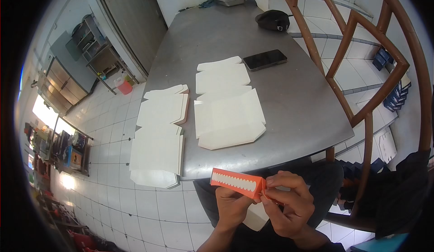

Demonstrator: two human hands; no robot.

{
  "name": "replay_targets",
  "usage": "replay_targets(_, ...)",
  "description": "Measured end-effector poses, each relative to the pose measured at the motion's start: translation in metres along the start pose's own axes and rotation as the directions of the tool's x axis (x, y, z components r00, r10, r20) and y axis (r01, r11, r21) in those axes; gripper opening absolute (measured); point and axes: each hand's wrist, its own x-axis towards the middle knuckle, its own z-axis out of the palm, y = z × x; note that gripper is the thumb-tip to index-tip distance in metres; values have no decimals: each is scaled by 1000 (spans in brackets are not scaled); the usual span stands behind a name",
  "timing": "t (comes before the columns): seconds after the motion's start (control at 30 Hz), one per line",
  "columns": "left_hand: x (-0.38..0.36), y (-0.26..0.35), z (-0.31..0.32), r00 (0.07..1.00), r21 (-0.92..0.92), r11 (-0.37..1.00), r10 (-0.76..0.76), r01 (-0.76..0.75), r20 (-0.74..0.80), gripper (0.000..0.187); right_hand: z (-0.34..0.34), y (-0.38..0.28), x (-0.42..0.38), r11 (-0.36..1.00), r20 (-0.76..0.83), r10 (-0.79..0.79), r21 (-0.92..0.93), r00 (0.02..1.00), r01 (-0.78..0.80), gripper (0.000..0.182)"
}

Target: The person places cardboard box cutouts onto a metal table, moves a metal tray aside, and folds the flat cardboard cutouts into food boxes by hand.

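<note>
An orange cardboard box (pixel 246 189) with a white scalloped strip along its side is held over my lap, just off the table's front edge. My left hand (pixel 231 206) grips it from below, its fingers partly hidden behind the box. At the box's right end, the thumb and fingers of my right hand (pixel 291 202) pinch an orange flap. A pale card piece (pixel 257 218) shows beneath the box, between my hands. Flat white die-cut box blanks lie on the table in a left stack (pixel 158 148) and a right stack (pixel 230 121).
The grey metal table (pixel 307 102) carries a black phone (pixel 265 59), a black cap (pixel 273 20) and a metal tray (pixel 229 0) at the far end. A brown stair railing (pixel 334 89) runs along the right side. The left stack overhangs the table's left edge.
</note>
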Motion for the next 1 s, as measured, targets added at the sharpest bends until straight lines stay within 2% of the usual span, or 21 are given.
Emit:
replay_targets(0.1,-1,8,3,999,46,999,-19,21,-46,6,-4,-4,3,1000,70,16,17,997,-17,25)
replay_targets(0.23,-1,6,4,993,93,995,-31,42,-117,9,-5,-6,1,994,126,16,-107,992,-2,28)
replay_targets(0.33,-1,8,-4,993,283,952,-103,115,-58,15,-8,0,-3,997,125,29,-72,992,-20,28)
replay_targets(0.4,1,7,-4,997,249,965,-76,77,-12,17,-12,6,0,999,130,51,8,990,-53,29)
replay_targets(0.43,4,7,-3,998,231,971,-57,53,11,18,-14,2,4,992,148,121,24,982,-126,26)
replay_targets(0.53,8,17,4,997,215,974,-74,74,-12,17,-10,5,-6,952,59,288,85,956,-292,21)
replay_targets(0.63,9,15,8,1000,217,976,-14,17,-18,18,-6,6,-3,960,21,262,100,965,-262,17)
replay_targets(0.73,5,12,4,999,348,937,41,-35,-10,20,-1,1,2,957,26,283,51,959,-284,16)
replay_targets(0.87,4,13,-2,997,496,866,78,-65,-6,19,2,0,7,956,78,259,-161,963,-244,16)
replay_targets(0.93,2,10,-8,997,480,874,69,-68,15,20,3,4,7,967,151,217,-167,965,-191,16)
replay_targets(1.0,1,0,-13,999,328,944,-38,35,3,21,6,7,5,961,169,231,-191,958,-198,17)
